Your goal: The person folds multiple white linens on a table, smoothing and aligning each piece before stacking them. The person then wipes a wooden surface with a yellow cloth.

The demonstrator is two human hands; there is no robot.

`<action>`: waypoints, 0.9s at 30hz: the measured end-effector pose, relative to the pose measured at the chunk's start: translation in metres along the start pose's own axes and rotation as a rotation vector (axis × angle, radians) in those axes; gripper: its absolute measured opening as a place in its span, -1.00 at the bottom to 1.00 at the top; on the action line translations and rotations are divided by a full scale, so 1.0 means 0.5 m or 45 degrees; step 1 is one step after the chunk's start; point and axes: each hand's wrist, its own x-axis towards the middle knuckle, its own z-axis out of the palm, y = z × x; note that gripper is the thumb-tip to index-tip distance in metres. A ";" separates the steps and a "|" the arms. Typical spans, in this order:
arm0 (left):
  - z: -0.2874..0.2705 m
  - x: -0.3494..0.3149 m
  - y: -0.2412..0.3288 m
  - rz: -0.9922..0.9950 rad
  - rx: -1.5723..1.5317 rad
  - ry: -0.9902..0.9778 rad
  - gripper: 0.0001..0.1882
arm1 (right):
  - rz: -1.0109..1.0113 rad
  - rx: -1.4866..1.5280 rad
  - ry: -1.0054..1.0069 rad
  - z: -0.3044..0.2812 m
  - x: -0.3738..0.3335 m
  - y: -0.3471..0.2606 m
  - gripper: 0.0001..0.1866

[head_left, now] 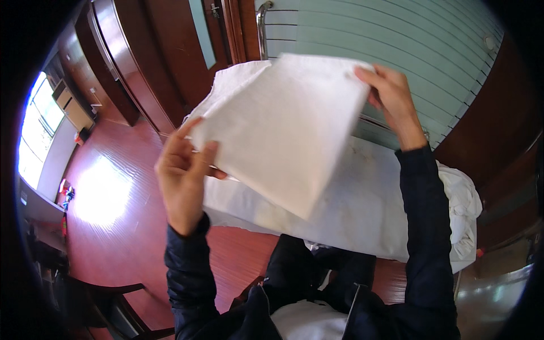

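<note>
A folded white cloth [289, 124], slightly blurred, hangs tilted above the white table [362, 198], stretched between my two hands. Its left edge is pinched between the thumb and fingers of my left hand [184, 170]. My right hand [394, 102] grips the upper right corner, thumb on top. Another white cloth or a pile of them [241, 73] shows behind the held one at the table's far left; most of it is hidden.
Crumpled white fabric [460, 198] lies at the table's right end. Beyond the table stands a frosted glass panel [385, 34] with a metal handle [262, 28]. Dark wooden doors [164, 62] are at the far left, and a black chair [107, 306] stands at the near left.
</note>
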 end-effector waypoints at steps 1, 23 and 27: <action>-0.025 0.026 0.001 -0.024 0.048 0.083 -0.58 | -0.025 0.014 -0.050 0.032 0.049 -0.010 -0.67; 0.032 0.126 -0.184 0.549 0.971 -0.097 -0.52 | -0.436 -0.384 -0.012 0.353 0.382 0.319 -0.63; 0.128 0.078 -0.217 0.604 1.103 -0.161 -0.54 | -0.159 -0.247 0.074 0.353 0.340 0.355 -0.69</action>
